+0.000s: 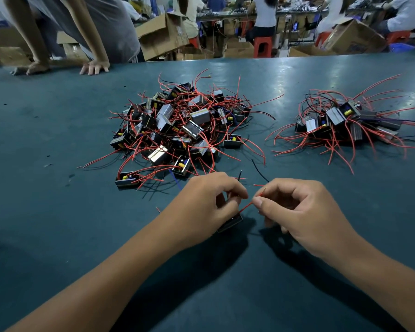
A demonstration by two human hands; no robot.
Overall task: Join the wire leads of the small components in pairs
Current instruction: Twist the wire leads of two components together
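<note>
My left hand grips a small black boxy component; my right hand pinches its thin red wire lead. Next, I judge, comes twisting it to a partner lead.

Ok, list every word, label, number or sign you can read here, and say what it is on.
No text can be read.
Cardboard boxes: dark printed patches on the side, too blurred to read.
Small components in the middle pile and the right pile: no legible markings.
Component under the left hand: mostly hidden, nothing readable.
Right hand: pinches a red lead, unmarked.
</note>
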